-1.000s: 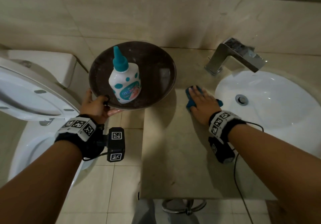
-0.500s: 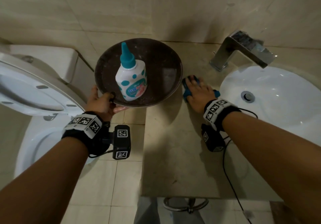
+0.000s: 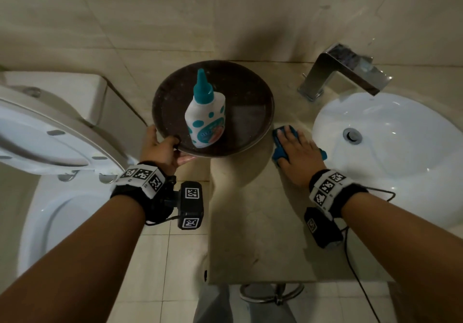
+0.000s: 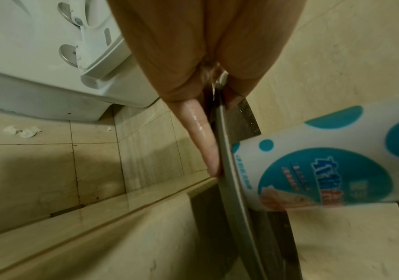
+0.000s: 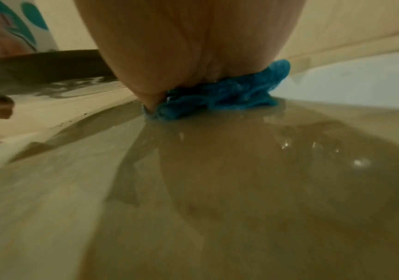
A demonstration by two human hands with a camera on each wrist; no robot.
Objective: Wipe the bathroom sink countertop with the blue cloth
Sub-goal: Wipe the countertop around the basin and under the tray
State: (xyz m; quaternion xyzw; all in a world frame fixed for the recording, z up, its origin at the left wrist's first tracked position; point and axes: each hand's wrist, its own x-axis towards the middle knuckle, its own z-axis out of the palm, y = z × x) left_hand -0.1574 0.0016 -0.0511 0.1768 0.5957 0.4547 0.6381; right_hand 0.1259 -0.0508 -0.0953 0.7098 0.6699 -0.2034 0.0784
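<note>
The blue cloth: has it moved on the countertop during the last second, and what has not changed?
The right hand slid the blue cloth a little toward the wall, near the faucet. The left hand still holds the dark tray with the bottle upright.

Bare forearms wear black wristbands (image 3: 140, 185) with checkered markers, cabled black cameras (image 3: 190, 208).

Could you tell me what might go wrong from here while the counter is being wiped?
1. The left hand holds the tray by one rim, partly out over the floor; the bottle standing on it could tip or slide off.
2. The right hand pressing the cloth works right beside the tray and might bump it.
3. The counter looks wet, so the palm could slip toward the sink.
</note>
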